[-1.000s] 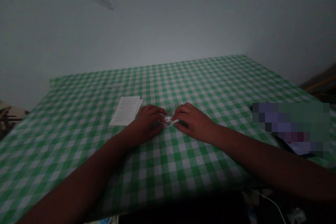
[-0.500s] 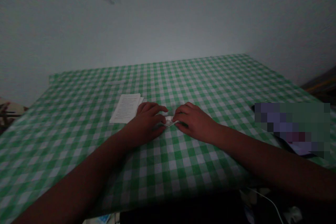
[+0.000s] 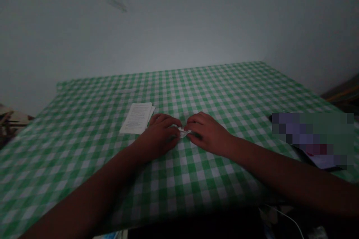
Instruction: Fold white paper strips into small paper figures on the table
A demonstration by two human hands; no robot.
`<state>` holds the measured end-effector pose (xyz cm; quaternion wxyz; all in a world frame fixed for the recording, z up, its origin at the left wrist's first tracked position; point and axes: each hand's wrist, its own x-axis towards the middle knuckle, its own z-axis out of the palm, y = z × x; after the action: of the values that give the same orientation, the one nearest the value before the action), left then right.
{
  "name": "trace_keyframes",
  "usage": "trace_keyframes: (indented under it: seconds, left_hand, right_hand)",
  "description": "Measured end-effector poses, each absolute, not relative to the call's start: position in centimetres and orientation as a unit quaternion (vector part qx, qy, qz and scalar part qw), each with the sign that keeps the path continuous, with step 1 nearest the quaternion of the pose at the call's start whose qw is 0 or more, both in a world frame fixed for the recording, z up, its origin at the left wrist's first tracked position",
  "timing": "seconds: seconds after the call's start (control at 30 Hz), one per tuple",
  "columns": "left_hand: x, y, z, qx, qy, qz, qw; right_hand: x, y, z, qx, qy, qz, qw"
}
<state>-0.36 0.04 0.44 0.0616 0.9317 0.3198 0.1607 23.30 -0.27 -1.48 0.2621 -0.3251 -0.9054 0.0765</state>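
Hands (image 3: 209, 133) have drawn closer, white piece (image 3: 183, 133) between fingertips (image 3: 177, 132).

A single head-worn view is provided, directed forward and down from above the near edge of the checkered surface (image 3: 196, 179); both hands are framed centrally, the wall (image 3: 190, 18) beyond.

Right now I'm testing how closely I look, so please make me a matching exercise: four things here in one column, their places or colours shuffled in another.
1. printed sheets
2. tablecloth
3. white cable
4. small white piece

A. between the fingers of the left hand and right hand
B. at the lower right, beyond the near edge of the cloth
C. lying flat beside the left hand
D. green and white checks

Pairs: 1-C, 2-D, 3-B, 4-A
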Motion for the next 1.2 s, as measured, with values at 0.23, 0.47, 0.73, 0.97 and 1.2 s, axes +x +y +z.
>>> trace_keyframes:
  seconds: [0.23,0.47,0.73,0.97,1.2]
  left_hand:
    - [-0.5,0.0,1.0,0.918,0.333,0.186,0.112]
    - [-0.5,-0.1,1.1,0.91,0.358,0.179,0.104]
    - [-1.1,0.0,1.4,0.913,0.363,0.147,0.113]
    - [-1.6,0.3,1.2,0.911,0.355,0.154,0.143]
    - [-1.5,0.1,1.0,0.903,0.365,0.152,0.169]
  right_hand:
    - [23.7,-0.3,-1.1,-0.309,-0.895,0.126,0.296]
    - [23.5,-0.3,-0.9,-0.319,-0.891,0.139,0.291]
    - [24.3,0.4,-0.6,-0.318,-0.894,0.151,0.278]
    - [24.7,0.6,-0.7,-0.325,-0.893,0.165,0.263]
    - [24.4,0.5,-0.9,-0.304,-0.908,0.15,0.247]
